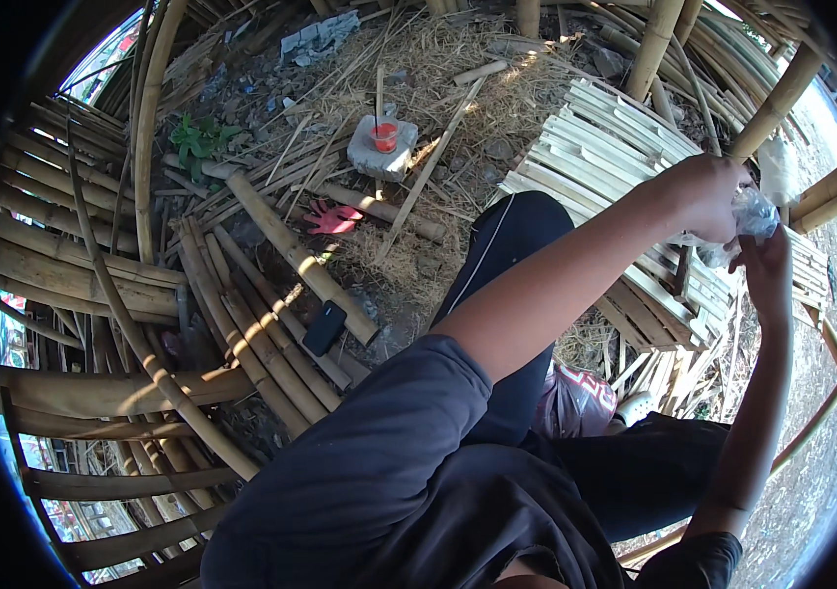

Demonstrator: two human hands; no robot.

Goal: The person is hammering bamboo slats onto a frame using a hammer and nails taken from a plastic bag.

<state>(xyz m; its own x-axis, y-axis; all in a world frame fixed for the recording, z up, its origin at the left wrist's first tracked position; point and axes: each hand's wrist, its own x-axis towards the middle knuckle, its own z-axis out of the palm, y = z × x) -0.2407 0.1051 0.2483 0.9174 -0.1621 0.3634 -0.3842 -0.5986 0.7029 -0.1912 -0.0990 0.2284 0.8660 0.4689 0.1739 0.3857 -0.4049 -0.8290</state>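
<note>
Both hands are together at the far right, closed around a crumpled clear plastic bag. My left hand reaches across from the left and grips the bag from its left side, fingers mostly hidden. My right hand comes up from below and pinches its lower right part. What the bag contains, if anything, I cannot make out. Just beneath the hands lies a stack of pale split bamboo slats. Beside the hands, another whitish clear plastic piece hangs near a bamboo post.
A cup of red drink stands on a concrete block. A red glove lies on straw-strewn ground. A black phone rests on bamboo poles. A dark red plastic bag sits by my leg. Bamboo posts stand at right.
</note>
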